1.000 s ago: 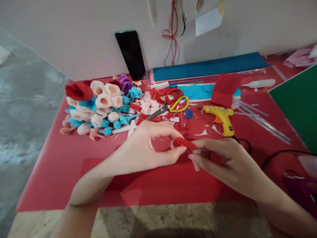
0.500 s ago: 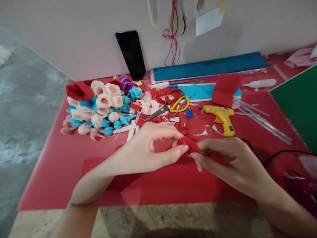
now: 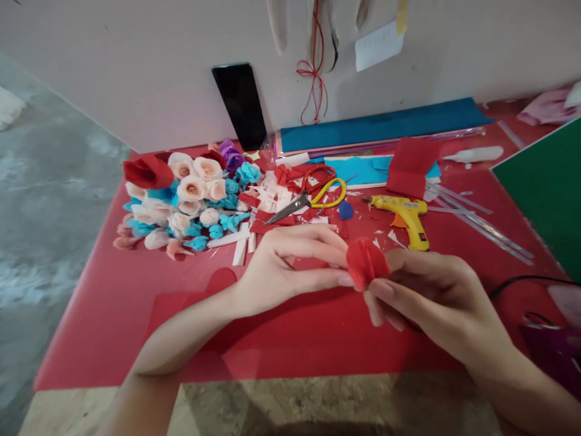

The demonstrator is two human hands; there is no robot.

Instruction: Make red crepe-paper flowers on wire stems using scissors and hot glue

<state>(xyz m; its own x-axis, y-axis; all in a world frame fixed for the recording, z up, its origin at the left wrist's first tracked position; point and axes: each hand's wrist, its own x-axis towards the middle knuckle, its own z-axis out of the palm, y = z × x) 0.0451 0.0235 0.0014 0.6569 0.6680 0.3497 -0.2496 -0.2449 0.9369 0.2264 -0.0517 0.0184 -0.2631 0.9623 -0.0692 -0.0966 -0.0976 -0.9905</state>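
Note:
Over the middle of the red table [image 3: 113,315], both my hands pinch a small red paper petal [image 3: 365,263]. My left hand [image 3: 290,260] holds its left edge between thumb and fingertips. My right hand [image 3: 431,290] grips it from the right, thumb on top and the other fingers curled beneath. The petal stands upright and rounded, a little above the table. A yellow glue gun [image 3: 406,215] lies just behind my right hand. Red-and-yellow-handled scissors [image 3: 308,197] rest among paper scraps behind my left hand.
A pile of paper roses [image 3: 181,194] in white, peach, blue and red lies at the back left. Blue paper sheets [image 3: 385,124], a folded red piece [image 3: 411,163] and clear sticks [image 3: 476,221] lie at the back right. A black phone [image 3: 240,106] leans on the wall. A green board [image 3: 544,188] stands at right.
The petal has turned from a flat fold into an upright rounded face. Both hands have shifted slightly right and up, and my left fingers have stretched out to the petal.

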